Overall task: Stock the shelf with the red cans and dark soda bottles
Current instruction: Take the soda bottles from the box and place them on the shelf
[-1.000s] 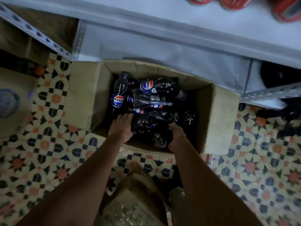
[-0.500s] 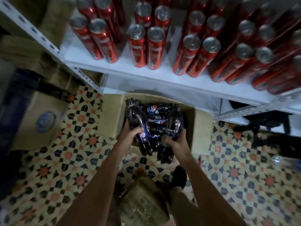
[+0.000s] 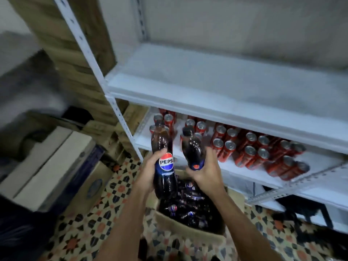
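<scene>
My left hand point(image 3: 148, 172) grips a dark Pepsi bottle point(image 3: 162, 162) upright, label facing me. My right hand point(image 3: 204, 169) grips a second dark bottle point(image 3: 193, 147) upright beside it. Both bottles are raised in front of the lower white shelf point(image 3: 235, 167), where several red cans point(image 3: 252, 149) stand in rows. Above it is a bare white shelf point(image 3: 207, 87). Below my hands an open cardboard box point(image 3: 188, 230) on the floor holds several more dark bottles point(image 3: 188, 204).
A perforated white upright point(image 3: 113, 108) frames the shelf's left side, with wood panelling behind it. Cardboard boxes point(image 3: 56, 166) are stacked on the left. The floor point(image 3: 84, 232) is patterned tile. A dark object point(image 3: 301, 208) lies under the shelf at right.
Both hands have lifted the two bottles out of the box and up to the level of the can shelf. The view has tilted up, showing the bare upper shelf.
</scene>
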